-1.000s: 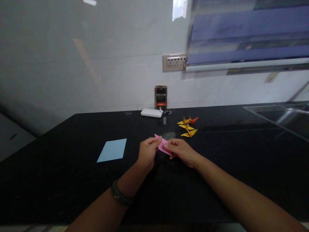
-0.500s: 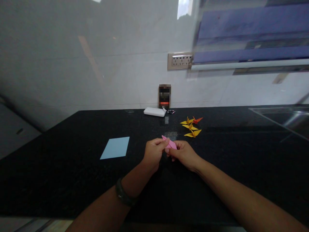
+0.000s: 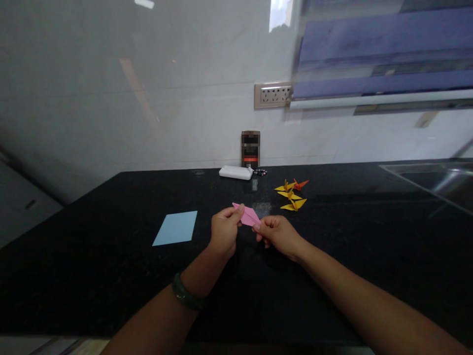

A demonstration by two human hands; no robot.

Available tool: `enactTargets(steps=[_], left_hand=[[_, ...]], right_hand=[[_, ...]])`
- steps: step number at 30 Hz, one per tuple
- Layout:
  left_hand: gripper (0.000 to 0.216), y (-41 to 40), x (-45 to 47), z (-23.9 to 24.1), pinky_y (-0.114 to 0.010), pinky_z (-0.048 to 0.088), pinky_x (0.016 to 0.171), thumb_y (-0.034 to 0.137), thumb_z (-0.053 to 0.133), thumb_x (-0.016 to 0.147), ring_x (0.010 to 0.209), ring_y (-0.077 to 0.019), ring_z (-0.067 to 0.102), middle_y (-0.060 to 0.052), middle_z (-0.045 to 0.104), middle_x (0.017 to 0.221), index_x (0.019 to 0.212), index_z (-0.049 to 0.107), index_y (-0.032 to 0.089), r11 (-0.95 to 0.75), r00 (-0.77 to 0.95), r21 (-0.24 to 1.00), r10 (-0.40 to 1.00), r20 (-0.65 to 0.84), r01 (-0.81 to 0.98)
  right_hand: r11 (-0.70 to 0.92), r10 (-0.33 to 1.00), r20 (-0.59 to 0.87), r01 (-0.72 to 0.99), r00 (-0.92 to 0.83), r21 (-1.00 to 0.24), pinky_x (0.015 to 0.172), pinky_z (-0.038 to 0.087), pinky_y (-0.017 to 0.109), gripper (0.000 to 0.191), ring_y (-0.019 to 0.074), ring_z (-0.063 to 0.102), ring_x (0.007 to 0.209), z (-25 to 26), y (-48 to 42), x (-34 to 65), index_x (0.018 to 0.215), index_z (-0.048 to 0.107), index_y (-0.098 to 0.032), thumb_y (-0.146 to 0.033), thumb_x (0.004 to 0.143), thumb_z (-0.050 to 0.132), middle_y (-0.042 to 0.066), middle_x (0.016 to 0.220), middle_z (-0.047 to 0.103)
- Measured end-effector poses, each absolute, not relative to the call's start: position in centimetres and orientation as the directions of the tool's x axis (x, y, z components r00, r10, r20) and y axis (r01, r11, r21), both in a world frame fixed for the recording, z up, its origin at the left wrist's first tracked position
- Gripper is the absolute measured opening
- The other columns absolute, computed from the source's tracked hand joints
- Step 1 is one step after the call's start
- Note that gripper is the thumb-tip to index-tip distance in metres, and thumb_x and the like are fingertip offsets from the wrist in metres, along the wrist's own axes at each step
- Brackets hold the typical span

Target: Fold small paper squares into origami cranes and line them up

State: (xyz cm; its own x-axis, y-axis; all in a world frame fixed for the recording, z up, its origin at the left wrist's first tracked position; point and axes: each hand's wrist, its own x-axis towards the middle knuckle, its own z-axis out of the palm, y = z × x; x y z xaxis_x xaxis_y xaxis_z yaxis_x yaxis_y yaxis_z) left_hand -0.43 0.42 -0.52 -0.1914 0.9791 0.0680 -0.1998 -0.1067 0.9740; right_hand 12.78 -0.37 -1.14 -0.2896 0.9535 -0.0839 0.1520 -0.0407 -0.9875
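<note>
Between my hands is a pink folded origami paper [image 3: 249,215], long and diamond-like, with a crease along its middle. My left hand [image 3: 225,229] pinches its left part, thumb on top, and the pointed tip sticks out beyond the thumb. At the right end, my right hand [image 3: 277,231] grips the lower corner between thumb and fingers. The paper is held up over the black countertop [image 3: 236,296]. To the left of my hands lies a flat light-blue paper sheet [image 3: 175,228].
Several folded paper cranes, yellow [image 3: 294,204] and orange-red [image 3: 301,185], stand right of centre. Toward the wall are a white power bank-like block [image 3: 235,172] and an upright phone-like object [image 3: 251,149], blurred out. A sink [image 3: 436,180] is at the far right, a socket panel [image 3: 272,95] on the wall.
My left hand has moved left with the pink paper, away from my right hand. More of the paper now shows between them, and my right hand has slid to its right corner.
</note>
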Motion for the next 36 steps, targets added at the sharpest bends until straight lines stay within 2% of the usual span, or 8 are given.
enactTargets(steps=[7,12,17,21,27,30,32,36], left_hand=[[0.033,0.6,-0.7,-0.5,-0.020,0.029,0.044,0.040,0.064,0.061,0.043,-0.0058,0.037,0.004,0.044,0.044,0.047,0.050,0.014,-0.133,-0.243,0.984,0.965,0.101,-0.118],[0.035,0.8,-1.2,-0.5,-0.019,0.025,0.043,0.040,0.062,0.063,0.042,-0.0057,0.034,0.006,0.040,0.042,0.046,0.045,0.015,-0.179,-0.261,0.984,0.950,0.171,-0.008],[0.032,0.4,-0.8,-0.3,-0.020,0.027,0.043,0.038,0.064,0.062,0.043,-0.0060,0.036,0.004,0.043,0.043,0.045,0.050,0.014,-0.132,-0.087,0.991,0.987,0.132,0.001],[0.024,-0.1,-0.4,-0.2,-0.020,0.036,0.049,0.037,0.065,0.062,0.050,-0.0084,0.048,0.000,0.057,0.057,0.064,0.063,0.013,-0.012,0.049,0.996,0.999,0.016,-0.083],[0.025,0.0,-0.3,-0.3,-0.022,0.040,0.053,0.032,0.068,0.058,0.057,-0.0111,0.053,-0.005,0.063,0.066,0.072,0.067,0.012,0.038,0.076,0.994,0.997,-0.030,-0.101],[0.023,0.1,-0.3,-0.4,-0.021,0.038,0.051,0.032,0.067,0.059,0.053,-0.0097,0.050,-0.003,0.061,0.061,0.070,0.068,0.011,-0.017,0.048,0.999,0.999,0.019,-0.040],[0.023,0.1,-0.4,-0.5,-0.020,0.034,0.048,0.033,0.067,0.059,0.049,-0.0086,0.047,-0.001,0.059,0.056,0.067,0.067,0.012,-0.061,0.034,0.998,0.998,0.060,0.016],[0.023,0.1,-0.4,-0.3,-0.020,0.031,0.047,0.033,0.066,0.059,0.048,-0.0081,0.043,0.001,0.056,0.053,0.067,0.067,0.011,-0.086,0.029,0.993,0.996,0.084,0.077]], right_hand=[[0.090,0.965,0.013,0.286,-0.260,-0.954,0.037,0.025,0.018,0.033,0.0047,0.035,0.036,-0.7,-0.3,13.4,0.048,0.051,-0.015,-0.038,0.072,0.054,-0.003,0.041,0.047],[0.038,0.946,-0.039,0.230,-0.322,-0.973,0.039,0.033,0.018,0.032,0.0063,0.042,0.042,-0.7,-0.4,13.4,0.065,0.056,-0.015,-0.046,0.070,0.054,-0.002,0.054,0.052],[0.079,0.971,0.055,0.096,-0.234,-0.992,0.041,0.033,0.019,0.027,0.0062,0.040,0.044,-0.6,-0.2,13.3,0.070,0.055,-0.016,-0.042,0.069,0.057,-0.004,0.056,0.048],[0.093,0.979,0.077,0.079,-0.187,-0.993,0.041,0.031,0.020,0.023,0.0067,0.038,0.043,-0.7,0.1,13.4,0.067,0.054,-0.016,-0.038,0.070,0.056,-0.004,0.053,0.046],[0.309,0.951,0.302,0.235,-0.062,-0.922,0.051,0.037,0.022,0.016,0.0105,0.047,0.055,-1.3,0.2,13.6,0.081,0.054,-0.018,-0.030,0.071,0.056,-0.001,0.064,0.052],[0.401,0.911,0.409,0.361,-0.057,-0.842,0.055,0.039,0.024,0.010,0.0120,0.049,0.061,-1.5,0.2,13.7,0.074,0.055,-0.018,-0.027,0.072,0.055,0.001,0.068,0.053],[0.433,0.893,0.445,0.409,-0.069,-0.803,0.057,0.039,0.024,0.009,0.0127,0.049,0.063,-1.6,0.3,13.7,0.069,0.055,-0.017,-0.025,0.072,0.055,0.001,0.068,0.053],[0.404,0.904,0.426,0.404,-0.037,-0.821,0.056,0.041,0.025,0.008,0.0127,0.051,0.061,-1.8,0.5,13.7,0.076,0.056,-0.017,-0.024,0.072,0.054,0.001,0.068,0.055]])
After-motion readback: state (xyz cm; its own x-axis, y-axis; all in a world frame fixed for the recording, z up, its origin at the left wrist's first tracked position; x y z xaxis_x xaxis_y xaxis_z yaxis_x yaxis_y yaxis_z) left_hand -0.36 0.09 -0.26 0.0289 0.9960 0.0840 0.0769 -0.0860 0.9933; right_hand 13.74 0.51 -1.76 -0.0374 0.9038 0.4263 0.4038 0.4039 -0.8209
